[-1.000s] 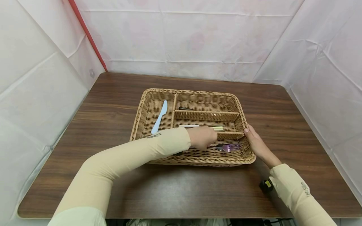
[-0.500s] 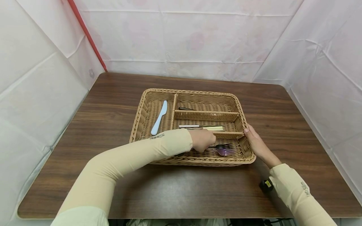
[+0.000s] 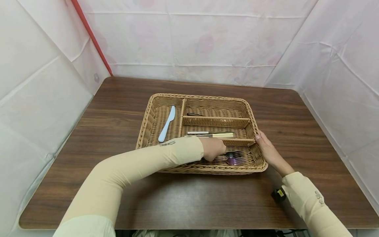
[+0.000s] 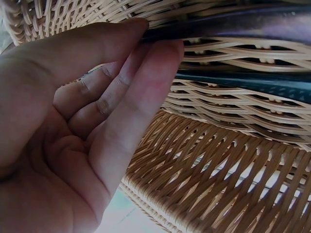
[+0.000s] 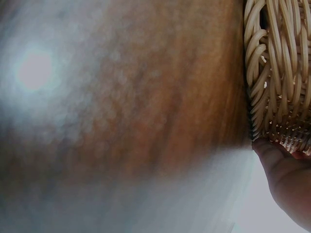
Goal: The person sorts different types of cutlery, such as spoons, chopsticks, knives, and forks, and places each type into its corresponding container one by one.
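In the head view my left hand (image 3: 212, 149) reaches into the front compartment of a wicker basket (image 3: 193, 167). Its thumb and forefinger pinch the dark handle end of a purple fork (image 3: 235, 161), seen closely in the left wrist view as a purple handle (image 4: 252, 24). Beside it lies a darker fork (image 3: 232, 154), whose teal-black handle (image 4: 243, 82) is apart from the fingers. My right hand (image 3: 267, 149) grips the basket's right rim, with the thumb on top; in the right wrist view the thumb touches the woven side (image 5: 277, 73).
A light blue knife (image 3: 167, 124) lies in the left compartment. Chopsticks (image 3: 223, 134) and a white handle (image 3: 197, 132) lie in the middle one. A dark slim item (image 3: 193, 114) is in the back one. Dividers (image 3: 216, 121) separate them on the brown table (image 3: 112, 131).
The purple fork has moved toward the front of the compartment and slightly left, coming apart from the darker fork. My right hand has stayed on the rim.
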A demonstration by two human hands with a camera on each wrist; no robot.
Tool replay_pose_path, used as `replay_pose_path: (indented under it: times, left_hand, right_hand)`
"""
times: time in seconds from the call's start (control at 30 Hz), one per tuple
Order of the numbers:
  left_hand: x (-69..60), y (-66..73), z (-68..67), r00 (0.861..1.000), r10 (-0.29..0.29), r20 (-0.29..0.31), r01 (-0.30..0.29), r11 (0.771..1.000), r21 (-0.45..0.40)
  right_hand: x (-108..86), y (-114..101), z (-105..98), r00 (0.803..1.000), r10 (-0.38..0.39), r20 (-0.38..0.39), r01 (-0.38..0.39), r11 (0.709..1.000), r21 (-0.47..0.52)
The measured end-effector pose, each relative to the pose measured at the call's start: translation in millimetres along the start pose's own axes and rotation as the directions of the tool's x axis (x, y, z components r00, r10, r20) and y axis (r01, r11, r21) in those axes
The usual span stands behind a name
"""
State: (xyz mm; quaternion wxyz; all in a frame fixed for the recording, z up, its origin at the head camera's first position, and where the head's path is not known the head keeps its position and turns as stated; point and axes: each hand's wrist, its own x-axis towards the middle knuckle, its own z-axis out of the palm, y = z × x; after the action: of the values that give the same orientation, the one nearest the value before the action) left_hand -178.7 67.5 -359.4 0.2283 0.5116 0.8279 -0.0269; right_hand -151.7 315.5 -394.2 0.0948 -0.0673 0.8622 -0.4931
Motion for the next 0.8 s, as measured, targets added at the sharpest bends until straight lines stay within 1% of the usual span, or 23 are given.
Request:
replay_pose_path:
  times: [0.27, 0.47, 0.63, 0.7, 0.77, 0.8]
  left_hand:
    - [2.8, 0.5, 3.1, 0.999, -0.038, 0.022, 0.038, 0.999, 0.003]
    - [4.5, -0.6, 4.2, 0.999, -0.037, 0.032, 0.036, 0.999, 0.025]
    - [3.6, -2.5, 2.5, 0.997, -0.049, 0.058, 0.049, 0.999, 0.001]
    - [0.9, -3.0, 0.2, 0.997, -0.057, 0.042, 0.058, 0.998, -0.018]
    - [-2.9, -3.6, -3.4, 0.998, -0.056, 0.01, 0.056, 0.998, -0.018]
    - [-5.5, -3.8, -5.7, 0.998, -0.057, -0.007, 0.057, 0.998, -0.035]
  right_hand:
    - [1.7, -1, 1, 1.0, 0.007, -0.007, -0.007, 1.0, -0.004]
    - [3.2, -1, 2, 1.0, 0.009, -0.007, -0.009, 1.0, -0.012]
    - [3.8, 1, 2, 1.0, 0.009, -0.008, -0.009, 1.0, -0.029]
    - [3.7, 2, 2, 1.0, 0.012, -0.007, -0.012, 1.0, -0.027]
    - [3.6, 3, 1, 1.0, 0.011, -0.005, -0.011, 1.0, -0.022]
    - [3.4, 3, 1, 1.0, 0.012, -0.005, -0.012, 1.0, -0.023]
